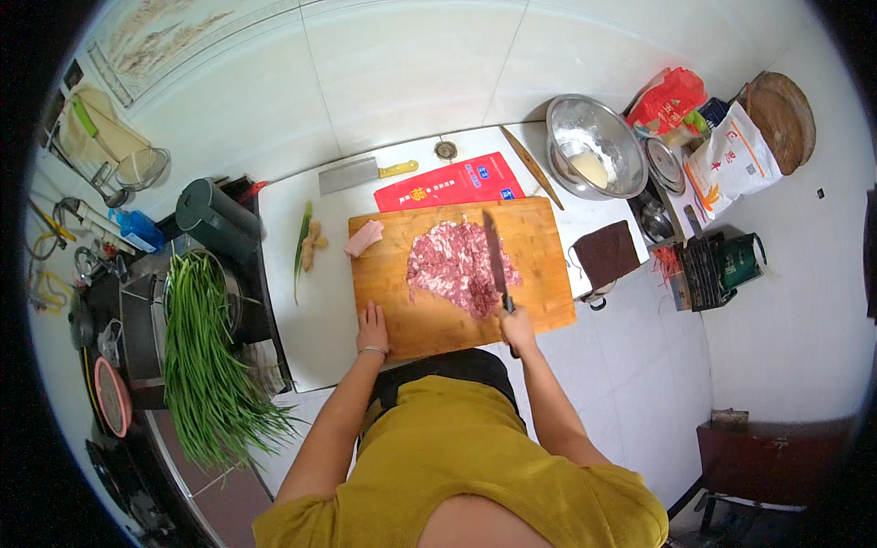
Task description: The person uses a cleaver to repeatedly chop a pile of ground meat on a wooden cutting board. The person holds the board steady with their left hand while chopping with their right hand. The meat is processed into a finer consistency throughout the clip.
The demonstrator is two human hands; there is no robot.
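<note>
Chopped raw meat lies spread over the middle of a wooden cutting board. My right hand is wrapped round the black handle of a long knife, whose blade extends away from me over the right part of the meat. Flat on the board's near left corner rests my left hand, fingers stretched out and holding nothing. A pale pink piece of meat or skin sits at the board's far left corner. Left of the board are ginger and a green onion.
Behind the board lie a cleaver, a red packet and a wooden rolling pin. A steel bowl with dough stands far right, near a white bag. Long green chives hang over the stove side at left.
</note>
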